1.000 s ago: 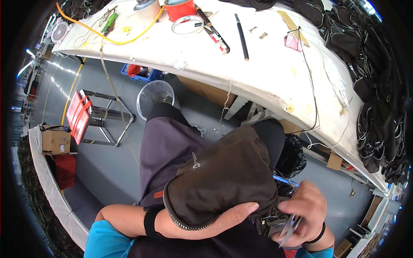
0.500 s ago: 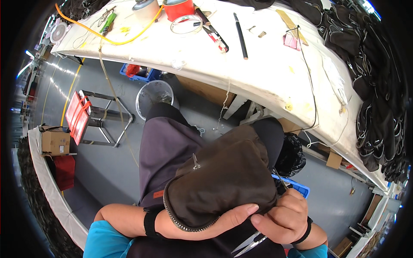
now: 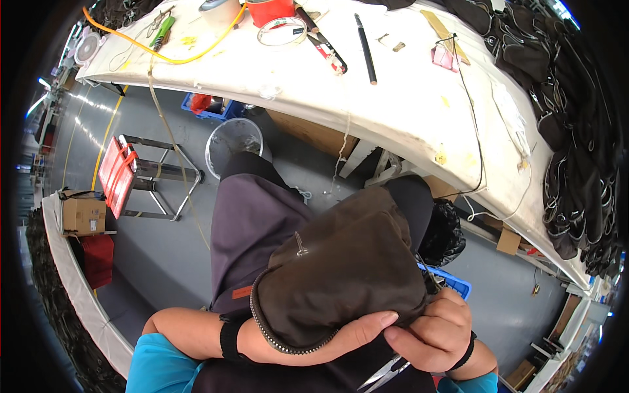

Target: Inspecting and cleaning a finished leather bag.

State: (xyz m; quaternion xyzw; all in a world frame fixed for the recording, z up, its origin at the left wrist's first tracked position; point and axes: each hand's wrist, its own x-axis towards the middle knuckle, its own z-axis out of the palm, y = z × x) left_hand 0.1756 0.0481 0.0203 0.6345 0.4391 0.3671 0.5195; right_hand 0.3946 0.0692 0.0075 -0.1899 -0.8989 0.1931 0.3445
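A dark brown cloth bag with a zipper curving round its lower left edge lies over my lap, a small metal pull on its upper side. My left hand is closed on the bag from below, thumb along its bottom edge. My right hand is closed at the bag's lower right corner, fingers curled near a thin cord, holding scissors whose blades point down to the left. What the fingertips pinch is hidden.
Ahead are a white worktable with cutters and tape, and piled dark bags. Below are a clear bucket, a blue crate and a black plastic bag. A red-topped stool stands left.
My right hand has moved left and closed up against the bag's corner, the scissors swinging lower. The left hand and bag have barely moved.
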